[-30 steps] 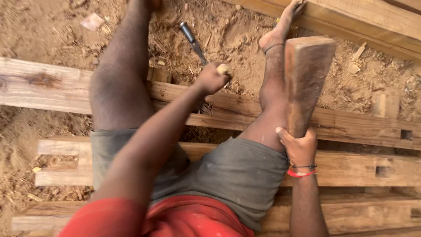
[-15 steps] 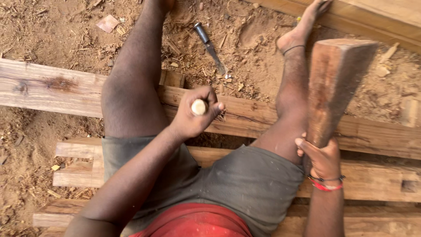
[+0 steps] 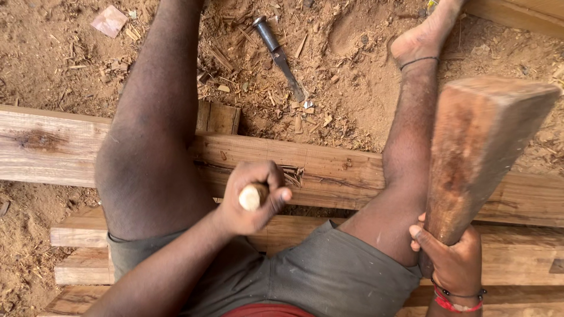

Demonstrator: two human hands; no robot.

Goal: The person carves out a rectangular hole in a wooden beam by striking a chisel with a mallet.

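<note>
**Chisel Set on the Beam, Mallet Held Up Beside It**

While the left hand (image 3: pixel 252 199) wraps tight round a pale round-ended wooden handle (image 3: pixel 253 196), the tool it belongs to points down at the long timber beam (image 3: pixel 329 170) lying across the ground between the person's legs. It looks like a chisel, and the torn fibres and rough notch just beside the fist suggest that cutting into the beam is the step in hand. The right hand (image 3: pixel 451 261), with a red band at the wrist, is closed round the narrow lower end of a heavy wooden mallet (image 3: pixel 479 158), which is held up and tilted, well clear of the handle. By my judgement the next move calls for a square blow on the handle's end, with the left hand holding it steady.

A second chisel (image 3: pixel 279 56), dark-handled, lies on the chip-strewn dirt beyond the beam. More planks (image 3: pixel 517 264) lie under the person.

The blade of the held tool is hidden beneath the fist, so its edge and exact seat on the beam cannot be made out.
</note>
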